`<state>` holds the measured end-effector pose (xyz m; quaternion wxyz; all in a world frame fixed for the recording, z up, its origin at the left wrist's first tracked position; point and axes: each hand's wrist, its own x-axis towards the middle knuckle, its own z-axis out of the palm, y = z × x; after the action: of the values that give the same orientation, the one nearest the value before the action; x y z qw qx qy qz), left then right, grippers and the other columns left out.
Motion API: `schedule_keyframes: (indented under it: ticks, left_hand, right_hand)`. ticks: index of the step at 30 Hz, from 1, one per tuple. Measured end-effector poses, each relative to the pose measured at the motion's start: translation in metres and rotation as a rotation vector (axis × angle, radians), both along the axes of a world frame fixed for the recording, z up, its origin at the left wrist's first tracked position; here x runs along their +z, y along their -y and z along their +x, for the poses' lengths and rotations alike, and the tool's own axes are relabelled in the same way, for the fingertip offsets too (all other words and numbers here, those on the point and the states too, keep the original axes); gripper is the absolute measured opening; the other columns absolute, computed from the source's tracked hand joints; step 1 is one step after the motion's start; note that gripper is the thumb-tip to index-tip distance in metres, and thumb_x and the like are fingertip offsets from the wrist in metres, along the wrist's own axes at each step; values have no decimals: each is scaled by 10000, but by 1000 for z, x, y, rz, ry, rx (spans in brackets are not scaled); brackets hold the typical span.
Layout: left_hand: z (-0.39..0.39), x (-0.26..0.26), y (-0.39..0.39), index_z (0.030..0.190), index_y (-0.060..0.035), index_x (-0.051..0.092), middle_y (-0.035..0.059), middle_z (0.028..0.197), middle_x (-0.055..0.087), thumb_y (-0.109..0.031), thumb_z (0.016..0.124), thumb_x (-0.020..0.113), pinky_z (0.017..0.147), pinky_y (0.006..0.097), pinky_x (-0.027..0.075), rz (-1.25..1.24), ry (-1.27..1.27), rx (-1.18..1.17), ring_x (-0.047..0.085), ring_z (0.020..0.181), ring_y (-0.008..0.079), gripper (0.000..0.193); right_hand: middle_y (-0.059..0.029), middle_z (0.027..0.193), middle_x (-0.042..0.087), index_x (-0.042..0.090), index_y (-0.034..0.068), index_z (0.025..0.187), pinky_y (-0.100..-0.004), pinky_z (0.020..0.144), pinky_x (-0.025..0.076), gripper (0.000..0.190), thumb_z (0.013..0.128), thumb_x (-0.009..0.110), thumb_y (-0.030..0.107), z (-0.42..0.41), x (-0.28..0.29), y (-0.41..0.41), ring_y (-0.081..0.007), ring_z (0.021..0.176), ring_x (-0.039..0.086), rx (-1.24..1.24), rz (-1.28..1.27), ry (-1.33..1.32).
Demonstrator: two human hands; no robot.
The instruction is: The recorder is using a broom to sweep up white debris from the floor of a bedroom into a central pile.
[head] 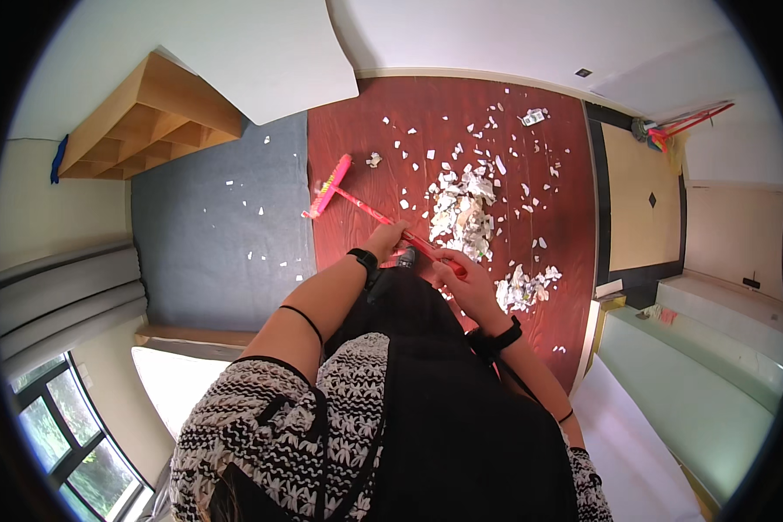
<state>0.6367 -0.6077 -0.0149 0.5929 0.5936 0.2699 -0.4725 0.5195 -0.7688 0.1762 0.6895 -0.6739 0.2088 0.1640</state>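
Both my hands grip the red handle of a broom (364, 207). My left hand (387, 237) is lower on the handle, closer to the head, and my right hand (460, 277) is around its upper end. The pink broom head (333, 185), with some yellow-green on it, is down at the border between the dark red wood-look floor (365, 104) and a grey floor covering (189, 261). Right of the handle lies a heap of torn white paper scraps (462, 212). A smaller pile of scraps (525, 288) lies beyond my right hand.
Loose scraps are scattered over both floor surfaces. A crumpled scrap (374, 160) lies near the broom head. At left stands a wooden shelf unit (150, 124), beside a large white panel (267, 59). A doorway threshold (646, 196) is at right, with red-handled tools (691, 124) by the wall.
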Motion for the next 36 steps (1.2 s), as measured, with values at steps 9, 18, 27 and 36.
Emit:
schedule_keyframes:
  ticks: [9,18,27,36]
  left_hand:
    - [-10,-15,26,731,-106,609,-7,629,502,-347,920,554,556,319,402,-22,-68,-118,435,528,126,311]
    - [-26,9,89,804,-145,604,-42,691,549,-291,929,594,677,306,473,-164,-116,-240,543,659,93,192]
    - [8,39,88,751,-116,598,-20,662,534,-381,888,644,636,326,495,-81,18,-262,563,643,121,302]
    - [23,-10,120,742,-113,574,-42,580,447,-346,913,615,602,306,501,-135,-109,-496,436,498,97,292]
  right_hand:
    - [-25,813,655,615,46,1186,-219,671,504,291,956,595,223,-19,-4,17,-81,728,646,-90,21,-67]
    - [-66,769,667,647,17,1139,-248,647,535,269,937,599,187,-44,42,31,-114,708,678,-209,-252,0]
    - [-70,854,667,615,-2,1170,-236,668,533,290,955,594,193,-27,28,37,-91,714,655,-253,-151,56]
    - [-29,775,640,629,28,1158,-221,613,512,263,953,595,189,-34,2,48,-66,657,595,-413,-92,-103]
